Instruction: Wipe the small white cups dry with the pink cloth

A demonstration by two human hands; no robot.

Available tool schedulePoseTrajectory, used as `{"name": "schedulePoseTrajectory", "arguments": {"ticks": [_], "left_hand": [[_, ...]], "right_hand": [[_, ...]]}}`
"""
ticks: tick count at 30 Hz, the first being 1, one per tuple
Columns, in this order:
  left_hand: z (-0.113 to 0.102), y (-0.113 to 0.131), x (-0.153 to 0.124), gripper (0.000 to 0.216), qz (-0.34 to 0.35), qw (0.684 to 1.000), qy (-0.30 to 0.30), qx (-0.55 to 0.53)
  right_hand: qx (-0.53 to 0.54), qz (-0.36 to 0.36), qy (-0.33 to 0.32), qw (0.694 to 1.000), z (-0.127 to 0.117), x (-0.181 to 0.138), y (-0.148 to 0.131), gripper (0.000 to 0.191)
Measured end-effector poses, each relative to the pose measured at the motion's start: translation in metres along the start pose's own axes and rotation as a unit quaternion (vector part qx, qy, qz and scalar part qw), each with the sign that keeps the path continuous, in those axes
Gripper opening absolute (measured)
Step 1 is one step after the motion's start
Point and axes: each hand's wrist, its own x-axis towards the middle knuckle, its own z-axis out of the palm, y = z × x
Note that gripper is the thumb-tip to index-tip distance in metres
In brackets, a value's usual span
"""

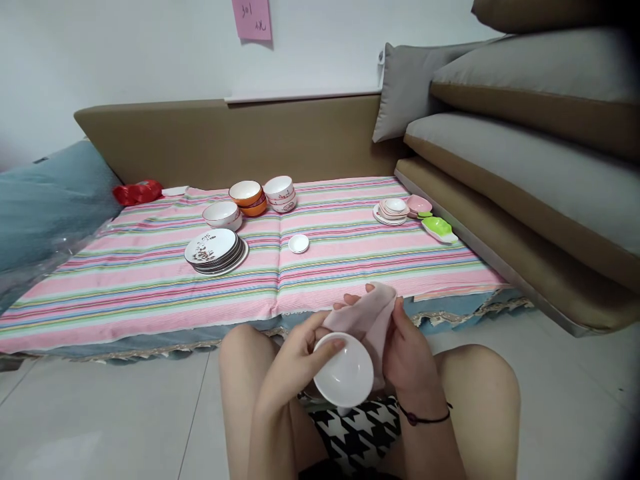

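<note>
A small white dish (pixel 345 372) is held over my lap, tilted toward me. My left hand (pixel 295 357) grips its left rim, thumb lying on the inside edge. My right hand (pixel 407 353) is closed on a pale pink cloth (pixel 367 317), which is pressed against the far side of the dish and folds over my fingers. Both hands hover just in front of the edge of the striped cloth (pixel 350 267) spread on the low platform.
On the striped cloth lie a stack of patterned plates (pixel 215 250), a white bowl (pixel 223 215), orange bowls (pixel 247 197), stacked white bowls (pixel 280 192), a small white saucer (pixel 299 243), small stacked dishes (pixel 393 210), a pink dish (pixel 419 204) and a green dish (pixel 439 229). Sofa cushions (pixel 525 153) rise at right.
</note>
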Motion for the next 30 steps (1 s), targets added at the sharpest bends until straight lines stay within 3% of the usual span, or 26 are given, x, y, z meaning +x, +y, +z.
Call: {"name": "schedulePoseTrajectory", "arguments": {"ticks": [2, 6, 12, 17, 22, 24, 26, 28, 30], "left_hand": [[0.001, -0.001, 0.002, 0.025, 0.001, 1.000, 0.027, -0.001], [0.000, -0.006, 0.006, 0.025, 0.018, 0.993, 0.120, -0.009], [0.000, -0.009, 0.007, 0.032, 0.026, 0.973, 0.225, -0.044], [-0.001, -0.006, 0.006, 0.035, 0.031, 0.967, 0.235, -0.090], [-0.007, -0.004, 0.002, 0.032, 0.048, 0.961, 0.260, -0.080], [-0.011, -0.004, -0.001, 0.033, 0.050, 0.958, 0.276, -0.054], [-0.017, -0.004, -0.004, 0.033, 0.046, 0.958, 0.282, -0.014], [-0.023, -0.004, -0.008, 0.031, 0.044, 0.963, 0.267, 0.019], [-0.028, -0.003, -0.011, 0.028, 0.043, 0.969, 0.239, 0.054]], "right_hand": [[0.003, -0.001, 0.004, 1.000, 0.001, 0.001, 0.001, 0.047], [0.002, -0.018, 0.007, 1.000, 0.002, 0.007, 0.001, 0.045], [-0.161, -0.047, 0.022, 0.986, -0.005, 0.015, 0.012, 0.041], [-0.221, -0.040, -0.028, 0.974, -0.007, 0.018, 0.022, 0.040], [-0.325, 0.027, -0.054, 0.944, -0.020, 0.017, 0.025, 0.058], [-0.363, 0.043, -0.084, 0.927, -0.028, 0.015, 0.019, 0.047], [-0.402, 0.053, -0.107, 0.908, -0.035, 0.012, 0.011, 0.022], [-0.410, 0.050, -0.078, 0.907, -0.042, 0.008, 0.002, 0.030], [-0.367, 0.047, -0.016, 0.929, -0.046, 0.003, -0.006, 0.035]]}}
